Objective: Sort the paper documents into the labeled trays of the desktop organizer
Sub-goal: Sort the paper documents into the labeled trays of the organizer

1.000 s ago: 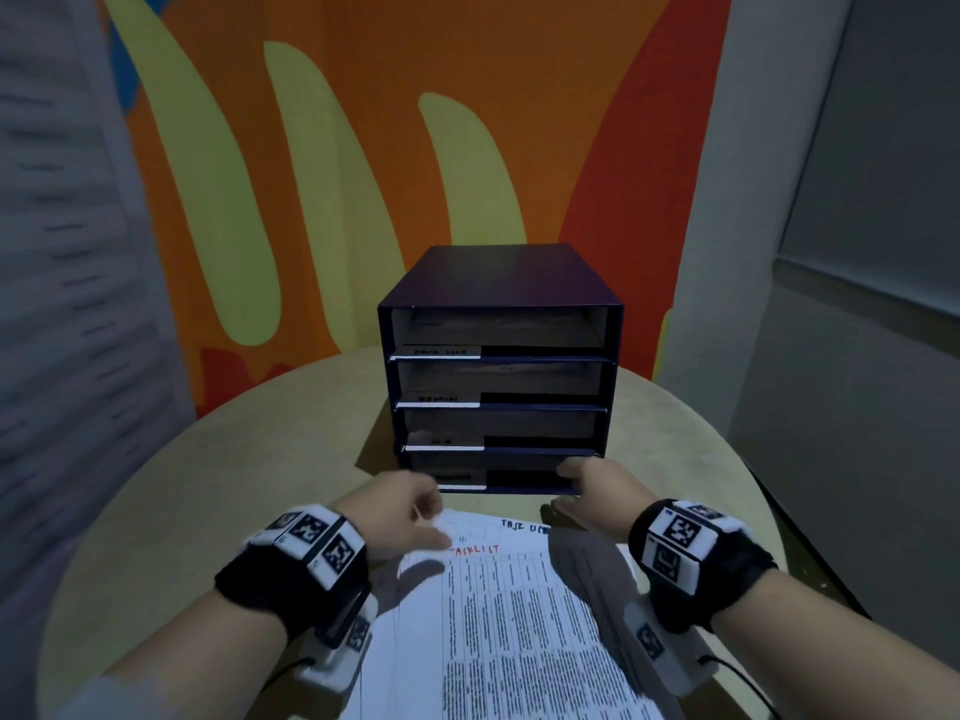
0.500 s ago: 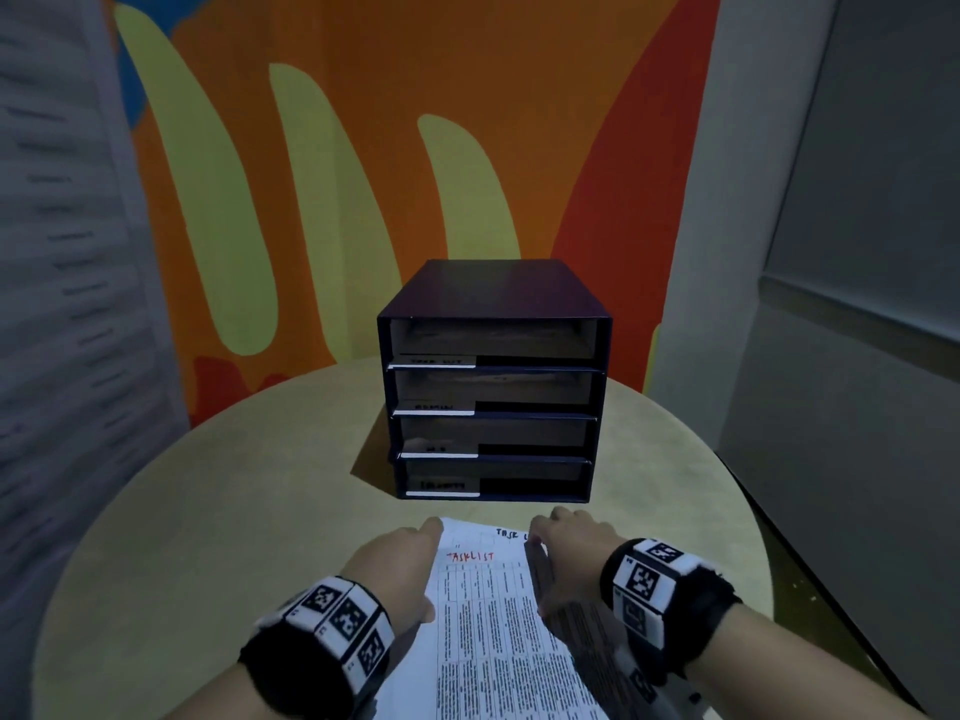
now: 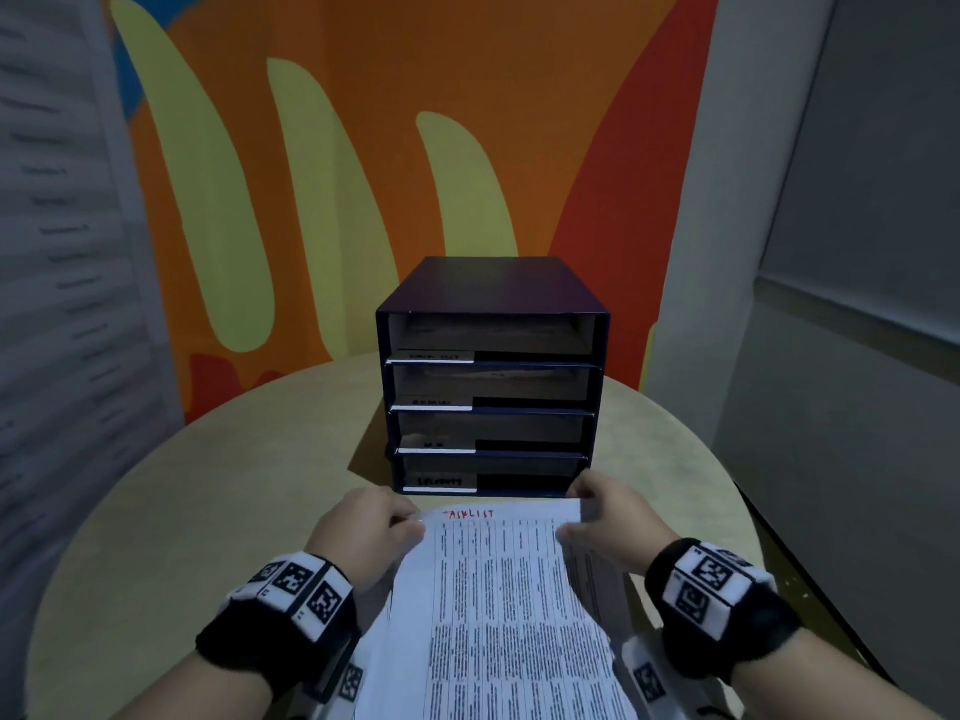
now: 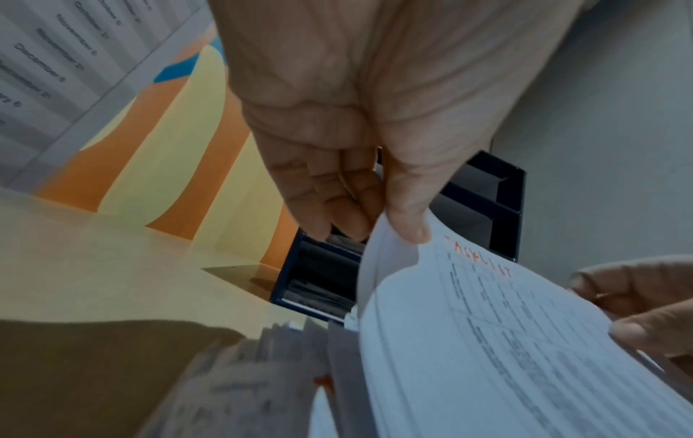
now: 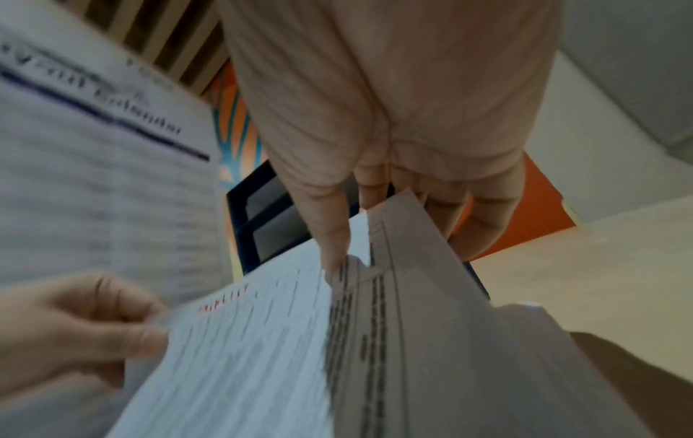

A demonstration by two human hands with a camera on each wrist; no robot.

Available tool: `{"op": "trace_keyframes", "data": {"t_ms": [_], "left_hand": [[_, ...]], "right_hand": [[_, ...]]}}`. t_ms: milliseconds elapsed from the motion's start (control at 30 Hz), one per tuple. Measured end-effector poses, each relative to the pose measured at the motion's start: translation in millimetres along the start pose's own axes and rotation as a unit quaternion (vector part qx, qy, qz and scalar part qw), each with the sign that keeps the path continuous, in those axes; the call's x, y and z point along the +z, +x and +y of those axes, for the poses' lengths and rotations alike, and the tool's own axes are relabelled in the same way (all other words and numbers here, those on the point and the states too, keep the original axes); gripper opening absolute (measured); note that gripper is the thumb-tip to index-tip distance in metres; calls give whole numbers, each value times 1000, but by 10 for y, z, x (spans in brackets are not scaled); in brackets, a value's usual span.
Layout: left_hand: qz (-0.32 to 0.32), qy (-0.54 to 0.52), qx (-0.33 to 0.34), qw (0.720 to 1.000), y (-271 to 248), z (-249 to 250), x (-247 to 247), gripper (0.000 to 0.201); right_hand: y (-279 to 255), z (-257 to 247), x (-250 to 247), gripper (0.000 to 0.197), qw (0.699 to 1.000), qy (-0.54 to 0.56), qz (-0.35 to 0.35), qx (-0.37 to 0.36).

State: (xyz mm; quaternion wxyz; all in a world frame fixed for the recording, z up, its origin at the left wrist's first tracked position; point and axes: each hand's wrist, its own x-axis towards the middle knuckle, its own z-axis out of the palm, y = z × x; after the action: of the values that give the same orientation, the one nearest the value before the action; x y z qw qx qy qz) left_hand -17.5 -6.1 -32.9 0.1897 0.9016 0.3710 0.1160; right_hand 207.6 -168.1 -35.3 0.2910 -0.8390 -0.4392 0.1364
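Note:
A dark blue desktop organizer (image 3: 493,283) with several stacked trays, each with a white label strip, stands on the round table. In front of it I hold up a printed sheet headed "TASKLIST" in red (image 3: 498,589). My left hand (image 3: 369,522) pinches its top left corner between thumb and fingers (image 4: 407,219). My right hand (image 3: 597,511) pinches the top right corner (image 5: 337,246). The sheet (image 4: 487,340) is lifted off a pile of other papers (image 4: 262,370) lying below it. The organizer (image 5: 258,213) shows behind the sheet (image 5: 243,355) in both wrist views.
The round beige table (image 3: 208,485) carries the organizer at its middle. An orange and yellow painted wall (image 3: 415,148) rises behind. A grey wall panel (image 3: 857,304) stands at the right, a slatted panel (image 3: 52,252) at the left.
Both hands drew back from the organizer's lowest tray to the paper pile, took the top sheet by its upper corners and lifted it.

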Motion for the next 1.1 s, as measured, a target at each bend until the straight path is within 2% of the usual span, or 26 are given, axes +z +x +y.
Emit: {"op": "trace_keyframes", "data": {"t_ms": [100,300,400,500,600,667,767,833,867,933,1000,1100], "left_hand": [[47,-42,18,998,-8,38,-78,6],[100,-45,37,993,-16,27,-142,18],[120,-152,45,980,-35,-9,-165,16],[133,-282,45,949,-49,-5,-206,14],[144,-417,10,898,-35,27,-252,12],[151,-463,-4,873,-9,63,-293,14],[165,-497,3,852,23,142,-358,14],[152,-527,13,836,26,209,-404,7],[126,-549,19,826,15,251,-428,1],[64,-576,20,815,-4,292,-447,18],[25,-578,20,815,-34,319,-454,25],[35,-578,29,814,-81,353,-495,24]], "right_hand": [[3,38,-79,21,996,83,31,-12],[25,64,-130,15,987,137,81,-32],[13,87,-112,15,976,195,95,-29],[-19,86,-112,32,966,246,83,-14],[-90,-3,-157,52,938,347,-1,1],[-114,-68,-181,51,916,399,-44,4],[-137,-182,-215,30,896,437,-76,2],[-150,-261,-255,26,879,473,-70,0],[-153,-296,-284,26,872,485,-63,-6],[-157,-362,-346,26,867,496,-41,-19],[-157,-401,-410,26,861,507,-14,-32],[-209,-490,-513,24,836,544,11,-71]]}}
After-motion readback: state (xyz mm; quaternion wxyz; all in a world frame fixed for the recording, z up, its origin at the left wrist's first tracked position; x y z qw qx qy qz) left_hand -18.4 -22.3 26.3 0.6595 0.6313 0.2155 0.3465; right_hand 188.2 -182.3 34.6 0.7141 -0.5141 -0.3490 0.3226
